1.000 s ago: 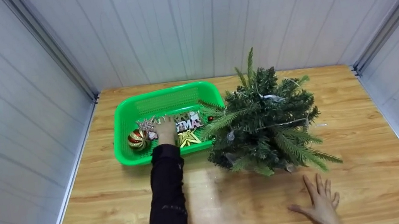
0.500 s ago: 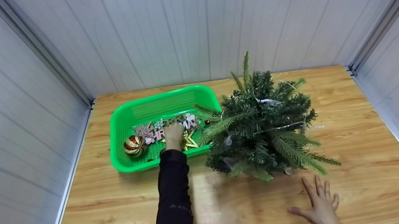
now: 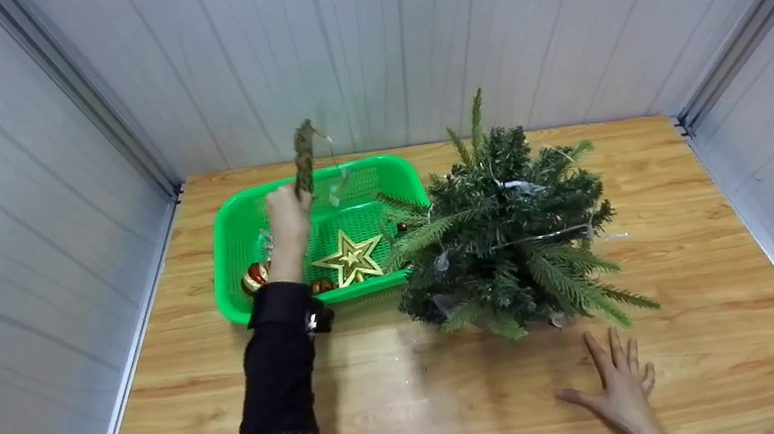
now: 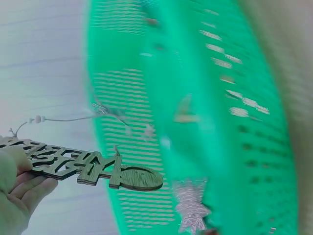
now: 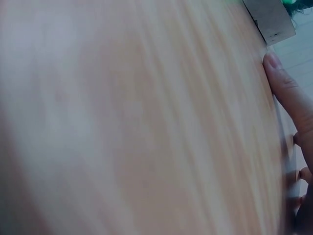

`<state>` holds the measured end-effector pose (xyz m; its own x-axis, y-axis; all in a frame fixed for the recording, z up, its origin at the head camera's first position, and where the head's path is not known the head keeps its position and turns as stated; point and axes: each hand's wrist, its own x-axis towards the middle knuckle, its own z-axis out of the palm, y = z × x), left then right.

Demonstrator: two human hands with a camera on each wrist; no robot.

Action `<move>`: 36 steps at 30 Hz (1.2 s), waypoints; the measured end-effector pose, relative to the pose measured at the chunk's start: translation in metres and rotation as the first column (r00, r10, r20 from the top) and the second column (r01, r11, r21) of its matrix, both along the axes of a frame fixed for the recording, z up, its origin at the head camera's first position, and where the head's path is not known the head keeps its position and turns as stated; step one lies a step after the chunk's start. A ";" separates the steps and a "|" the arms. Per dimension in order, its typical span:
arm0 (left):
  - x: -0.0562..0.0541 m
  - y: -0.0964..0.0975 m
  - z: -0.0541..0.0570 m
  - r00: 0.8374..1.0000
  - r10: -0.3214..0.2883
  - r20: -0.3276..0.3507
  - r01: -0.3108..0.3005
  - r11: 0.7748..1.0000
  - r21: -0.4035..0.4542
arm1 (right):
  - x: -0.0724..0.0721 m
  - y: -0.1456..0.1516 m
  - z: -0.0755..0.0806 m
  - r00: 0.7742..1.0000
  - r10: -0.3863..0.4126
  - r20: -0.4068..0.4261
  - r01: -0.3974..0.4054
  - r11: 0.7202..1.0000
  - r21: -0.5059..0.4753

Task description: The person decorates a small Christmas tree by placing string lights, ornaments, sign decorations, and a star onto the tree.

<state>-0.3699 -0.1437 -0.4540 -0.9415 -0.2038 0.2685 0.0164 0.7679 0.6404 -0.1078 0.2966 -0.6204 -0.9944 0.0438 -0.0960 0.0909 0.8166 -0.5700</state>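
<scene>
My left hand point(image 3: 287, 219) grips a cut-out wooden Merry Christmas sign point(image 3: 304, 159) by one end, raised over the green basket point(image 3: 221, 263). From the head the sign shows nearly edge-on, a beaded string hanging off it. In the left wrist view its cut-out letters point(image 4: 93, 164) point away from my fingers point(image 4: 36, 191). Inside the basket lie a gold star point(image 3: 351, 258) and a red-and-gold striped ball point(image 3: 255, 277), partly covered by my wrist. My right hand point(image 3: 625, 392) rests on the table with its fingers spread, in front of the small Christmas tree point(image 3: 511, 237).
The tree stands right of the basket, some branches overlapping the basket's right end. A string of lights point(image 3: 549, 236) runs across it. A glittery silver ornament point(image 4: 191, 205) shows in the basket. Pale panel walls point(image 3: 363, 46) close off the wooden table point(image 3: 414, 410) behind and at both sides.
My left hand has taken hold of the sign in the basket and lifted it up and to the left, uncovering the gold star. The right hand has stayed in place.
</scene>
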 end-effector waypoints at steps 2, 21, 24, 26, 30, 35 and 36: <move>0.008 -0.008 0.013 0.992 0.022 -0.121 -0.013 0.997 0.079 | -0.003 -0.002 0.001 1.000 0.002 -0.011 -0.002 1.000 -0.006; 0.190 -0.020 0.085 0.950 -0.088 -0.299 0.118 0.990 0.083 | 0.025 -0.136 0.071 0.829 0.243 -0.503 -0.490 0.750 -0.445; 0.218 -0.015 0.087 0.947 -0.216 -0.240 0.241 0.967 0.082 | 0.025 -0.161 0.099 0.862 0.287 -0.418 -0.497 0.640 -0.586; 0.233 -0.011 0.089 0.936 -0.302 -0.184 0.324 0.939 0.110 | 0.021 -0.170 0.117 0.874 0.293 -0.389 -0.484 0.612 -0.626; 0.256 0.001 0.090 0.879 -0.469 -0.089 0.477 0.857 0.196 | 0.011 -0.176 0.139 0.885 0.278 -0.374 -0.465 0.595 -0.656; 0.268 0.021 0.083 0.772 -0.634 -0.043 0.620 0.738 0.264 | 0.005 -0.174 0.147 0.871 0.272 -0.408 -0.486 0.584 -0.650; 0.269 0.026 0.080 0.748 -0.662 -0.051 0.649 0.713 0.266 | 0.005 -0.172 0.146 0.869 0.282 -0.406 -0.492 0.565 -0.662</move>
<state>-0.1014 -0.1178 -0.3738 -0.8737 0.4158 0.2526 0.4215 0.3875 0.8199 -0.1030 0.1244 -0.4742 -0.8901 -0.3301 0.3143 -0.3475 0.0453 -0.9366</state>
